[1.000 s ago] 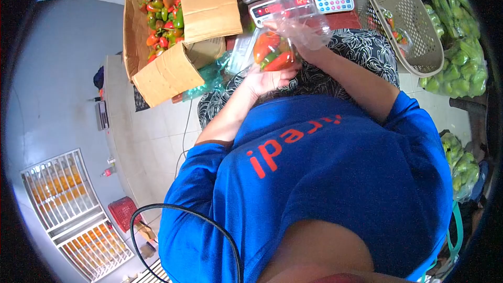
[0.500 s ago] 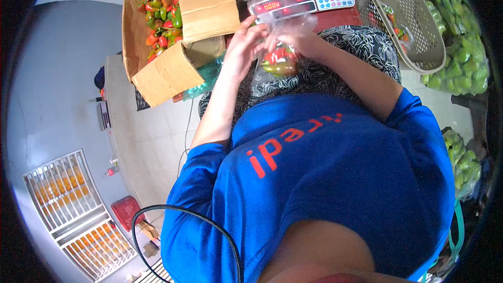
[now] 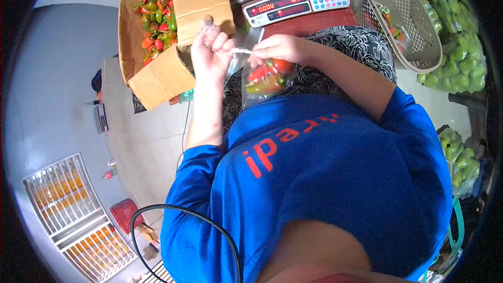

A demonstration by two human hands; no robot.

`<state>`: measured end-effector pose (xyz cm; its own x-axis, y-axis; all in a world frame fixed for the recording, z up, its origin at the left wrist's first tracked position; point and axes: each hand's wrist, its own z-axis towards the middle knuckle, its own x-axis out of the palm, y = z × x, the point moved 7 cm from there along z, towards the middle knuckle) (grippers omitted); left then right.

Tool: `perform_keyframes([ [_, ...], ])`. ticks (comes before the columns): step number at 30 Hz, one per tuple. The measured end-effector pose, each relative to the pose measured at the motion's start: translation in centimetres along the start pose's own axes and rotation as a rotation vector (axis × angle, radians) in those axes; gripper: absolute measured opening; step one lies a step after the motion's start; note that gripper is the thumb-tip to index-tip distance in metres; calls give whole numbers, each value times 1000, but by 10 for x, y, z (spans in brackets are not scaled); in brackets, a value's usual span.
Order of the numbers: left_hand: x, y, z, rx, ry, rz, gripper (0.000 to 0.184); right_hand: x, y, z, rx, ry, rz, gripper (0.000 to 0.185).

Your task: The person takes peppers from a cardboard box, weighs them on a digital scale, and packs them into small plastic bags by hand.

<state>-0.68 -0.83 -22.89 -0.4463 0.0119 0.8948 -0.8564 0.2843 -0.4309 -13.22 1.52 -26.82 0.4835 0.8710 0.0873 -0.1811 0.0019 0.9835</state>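
A clear plastic bag point(image 3: 268, 79) with several red and green peppers inside hangs over my lap, against the patterned cloth. Its neck is twisted into a thin strand running between my hands. My left hand point(image 3: 211, 52) is closed on one end of the strand, and a tuft of plastic shows above its fingers. My right hand point(image 3: 277, 49) pinches the strand just above the peppers. Left of my left hand stands an open cardboard box point(image 3: 204, 5) of loose red, green and orange peppers point(image 3: 159, 15).
A digital scale point(image 3: 296, 6) with a lit red display stands ahead on a red surface. To its right is a beige plastic basket point(image 3: 436, 55) with bagged peppers in it. Bags of green vegetables point(image 3: 461, 68) lie farther right. A black cable point(image 3: 225, 236) loops at lower left.
My hands have come lower and moved apart, drawing the bag's neck into a twisted strand. The bag has shifted slightly left and down, off the scale's display.
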Motion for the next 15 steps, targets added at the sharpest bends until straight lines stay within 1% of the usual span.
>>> perform_keyframes([
  [1,4,-4,1,-20,39,-51,17,2,0,2,1,13,40,33],
  [5,-19,-22,6,8,-61,-90,20,-2,-9,4,-48,-82,67,33],
  [7,-26,-21,8,23,-96,-63,19,-4,-12,0,-53,-157,55,32],
  [10,-35,-15,11,28,-157,5,17,-7,-7,-7,-62,-237,203,27],
  [11,-38,-10,12,29,-179,33,16,-11,-5,-11,-48,-273,168,27],
  [12,-35,-4,14,42,-122,112,11,-15,-4,-15,-34,-305,133,28],
  [14,-29,8,11,84,-151,354,8,-21,1,-21,14,-369,32,30],
  [15,-24,16,7,69,-158,422,7,-25,6,-23,48,-404,-36,32],
])
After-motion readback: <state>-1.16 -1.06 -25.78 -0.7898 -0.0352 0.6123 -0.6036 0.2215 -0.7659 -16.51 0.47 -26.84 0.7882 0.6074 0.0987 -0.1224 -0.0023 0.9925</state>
